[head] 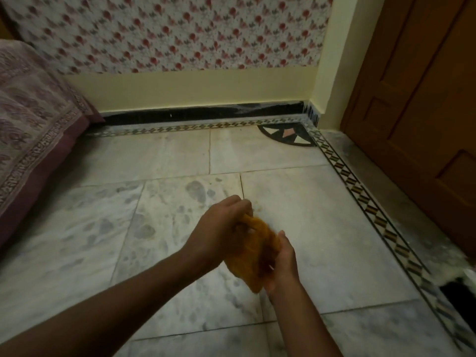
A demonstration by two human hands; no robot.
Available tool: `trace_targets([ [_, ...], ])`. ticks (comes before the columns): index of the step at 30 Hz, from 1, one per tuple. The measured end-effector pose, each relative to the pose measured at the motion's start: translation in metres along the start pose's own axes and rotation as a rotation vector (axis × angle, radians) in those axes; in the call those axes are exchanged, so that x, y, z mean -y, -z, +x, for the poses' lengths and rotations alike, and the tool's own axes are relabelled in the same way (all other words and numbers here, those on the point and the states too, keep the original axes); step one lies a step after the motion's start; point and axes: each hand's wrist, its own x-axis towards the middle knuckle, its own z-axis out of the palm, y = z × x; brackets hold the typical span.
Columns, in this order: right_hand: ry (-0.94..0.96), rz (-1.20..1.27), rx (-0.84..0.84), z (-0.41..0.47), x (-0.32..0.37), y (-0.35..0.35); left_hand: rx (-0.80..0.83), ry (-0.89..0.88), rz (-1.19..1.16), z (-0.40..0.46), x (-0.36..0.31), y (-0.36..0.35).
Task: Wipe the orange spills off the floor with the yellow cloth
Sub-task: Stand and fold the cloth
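The head view shows both hands holding the yellow cloth [257, 249] up above the floor [322, 228]. The left hand [221, 228] pinches its top end with curled fingers. The right hand [282, 261] curls around its lower end. A faint orange mark [257, 207] lies just past the left fingers.

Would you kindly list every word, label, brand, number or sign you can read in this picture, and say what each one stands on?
None: no readable text shows anywhere in the head view.
The yellow cloth, gripped by the left hand and right hand, bears no label that shows.
The bed cover, wallpaper and floor border carry only patterns, no letters.
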Motion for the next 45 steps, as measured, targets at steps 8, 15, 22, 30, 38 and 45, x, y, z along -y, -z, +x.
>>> trace_targets([
  [8,-0.290,-0.048,0.015,-0.111,0.086,-0.091,0.116,-0.270,0.173,0.014,-0.096,0.129],
  [15,-0.226,-0.250,-0.035,-0.274,0.202,-0.218,0.077,-0.056,0.053,0.017,-0.204,0.311],
  [22,-0.080,-0.324,0.231,-0.496,0.309,-0.332,-0.504,0.850,-0.573,0.021,-0.344,0.495],
  [30,0.010,-0.352,0.598,-0.663,0.376,-0.372,-0.500,0.991,-1.654,0.066,-0.411,0.627],
  [38,0.337,-0.564,0.526,-0.721,0.395,-0.345,-0.372,0.808,-1.445,0.037,-0.461,0.642],
  [45,0.240,-0.660,0.515,-0.723,0.396,-0.309,-0.376,0.931,-1.080,0.041,-0.488,0.650],
])
